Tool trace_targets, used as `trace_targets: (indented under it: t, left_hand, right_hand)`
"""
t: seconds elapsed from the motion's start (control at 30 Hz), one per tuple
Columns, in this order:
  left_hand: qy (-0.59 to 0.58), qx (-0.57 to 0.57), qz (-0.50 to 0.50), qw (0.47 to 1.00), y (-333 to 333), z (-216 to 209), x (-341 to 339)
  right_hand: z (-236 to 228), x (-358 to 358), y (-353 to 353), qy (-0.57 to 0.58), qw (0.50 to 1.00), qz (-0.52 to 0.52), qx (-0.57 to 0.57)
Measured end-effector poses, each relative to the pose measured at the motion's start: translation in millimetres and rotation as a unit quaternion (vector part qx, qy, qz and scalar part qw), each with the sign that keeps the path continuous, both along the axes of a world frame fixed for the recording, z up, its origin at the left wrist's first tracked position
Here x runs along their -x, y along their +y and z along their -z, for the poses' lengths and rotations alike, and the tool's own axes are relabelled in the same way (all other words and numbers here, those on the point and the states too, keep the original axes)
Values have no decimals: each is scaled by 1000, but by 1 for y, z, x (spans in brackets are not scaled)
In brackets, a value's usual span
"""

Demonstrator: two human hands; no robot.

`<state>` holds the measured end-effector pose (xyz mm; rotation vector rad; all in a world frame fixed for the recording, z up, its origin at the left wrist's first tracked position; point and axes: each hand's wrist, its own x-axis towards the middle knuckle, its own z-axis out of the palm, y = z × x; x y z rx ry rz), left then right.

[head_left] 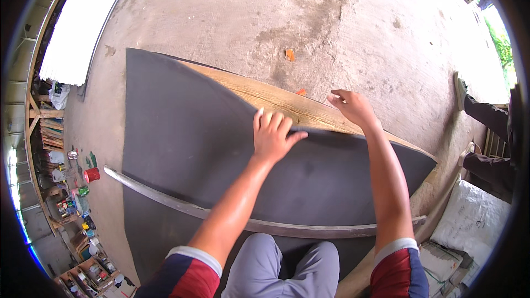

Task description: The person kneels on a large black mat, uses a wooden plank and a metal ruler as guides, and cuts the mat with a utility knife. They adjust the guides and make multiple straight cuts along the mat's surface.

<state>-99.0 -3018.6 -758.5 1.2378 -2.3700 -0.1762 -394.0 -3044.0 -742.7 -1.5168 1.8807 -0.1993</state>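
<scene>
A large dark grey sheet [182, 116] lies in front of me, its upper edge drawn back from a long wooden board [248, 91]. My left hand [272, 137] presses on the sheet at that edge, fingers apart and tips reaching over toward the wood, thumb stretched to the right. Over the board's far side is my right hand [355, 111], its fingers loosely bent and apart. I see nothing between them. A long narrow grey strip [160, 192] crosses the sheet nearer to me, passing under my forearms.
Concrete floor [221, 11] surrounds the sheet, with small orange scraps [290, 54] beyond it. A red can [91, 174] and cluttered shelves stand left. At right are another person's legs [486, 118] and a white wrapped block [472, 218].
</scene>
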Motion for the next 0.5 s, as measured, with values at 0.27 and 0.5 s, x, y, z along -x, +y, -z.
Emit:
trace_targets:
  t: [0.27,0.5]
  left_hand:
    - [-167,-154,2,974,-82,78,54]
    - [-193,-154,-7,969,-88,103,52]
  right_hand:
    - [89,-32,96,246,951,35,185]
    - [110,-35,80,210,969,51,122]
